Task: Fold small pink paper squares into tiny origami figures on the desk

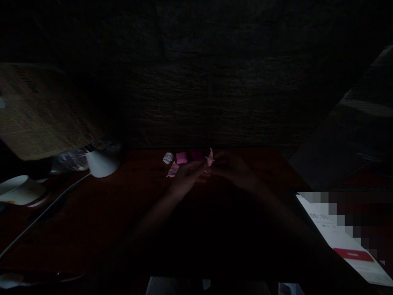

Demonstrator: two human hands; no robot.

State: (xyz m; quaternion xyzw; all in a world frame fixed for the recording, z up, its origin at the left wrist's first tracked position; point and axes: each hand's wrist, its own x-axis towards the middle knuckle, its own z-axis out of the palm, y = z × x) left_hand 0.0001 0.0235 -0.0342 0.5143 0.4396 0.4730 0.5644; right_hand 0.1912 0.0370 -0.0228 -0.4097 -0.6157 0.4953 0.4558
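The pale piece (210, 159) stands upright between the left hand (186, 178) and right hand (236, 170), probably so 2 sides support it. Darkness hides whether either hand's fingers are clamped or apart. The pink square (181, 158) and white wad (168, 157) lie near on the bench (107, 213), seemingly for easy reach.

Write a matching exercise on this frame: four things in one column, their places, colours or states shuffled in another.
1. Screen
2. Crumpled piece
3. Pale pink piece
4. Carton

A. Between left hand and right hand
B. Brown, upper left
C. Lit, lower right
D. Whitish, left of the pink pad

Pairs: 1-C, 2-D, 3-A, 4-B
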